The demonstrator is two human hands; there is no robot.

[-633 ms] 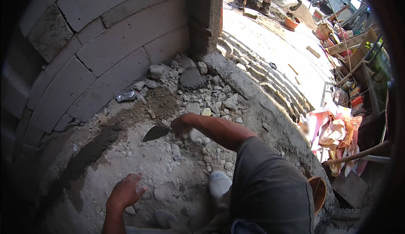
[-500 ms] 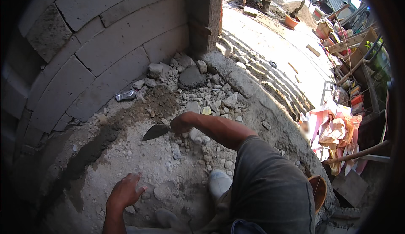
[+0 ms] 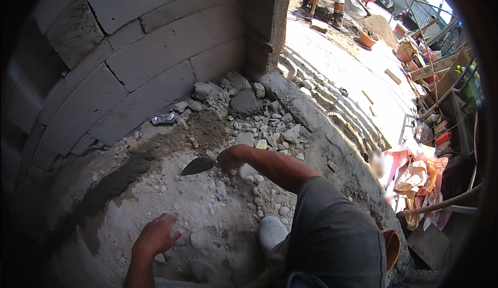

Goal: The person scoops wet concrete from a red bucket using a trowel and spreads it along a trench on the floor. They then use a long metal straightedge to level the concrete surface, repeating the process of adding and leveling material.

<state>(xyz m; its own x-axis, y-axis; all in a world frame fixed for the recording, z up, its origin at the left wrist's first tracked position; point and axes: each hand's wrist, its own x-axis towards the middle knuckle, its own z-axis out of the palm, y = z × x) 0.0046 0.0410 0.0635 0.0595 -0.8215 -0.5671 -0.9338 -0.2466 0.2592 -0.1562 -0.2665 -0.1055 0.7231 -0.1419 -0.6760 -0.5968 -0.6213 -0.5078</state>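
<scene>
Closed around the handle of a trowel [image 3: 197, 166], my right hand [image 3: 231, 157] reaches out over the rubble with the dark, pointed blade aimed left. The handle itself is mostly hidden by my fingers. My left hand [image 3: 155, 235] hangs over the dusty ground at lower left, fingers apart, holding nothing. A strip of dark wet mortar [image 3: 120, 176] runs along the ground near the foot of the block wall [image 3: 140, 70]. Under and beyond my right hand lie broken stones [image 3: 282, 127] and a patch of brown soil [image 3: 205, 131].
A concrete post [image 3: 267, 23] rises at the wall's end. A crushed silvery packet [image 3: 164, 118] lies by the wall. My white boot [image 3: 272, 232] stands on the rubble, with an orange bucket [image 3: 391, 249] at right. Beyond the ledge are crumpled sheeting [image 3: 415, 168] and a person's legs [image 3: 337, 13].
The view has shifted a little, so the wall and ground sit lower and further right. My right hand still grips the trowel, and my left hand stays open.
</scene>
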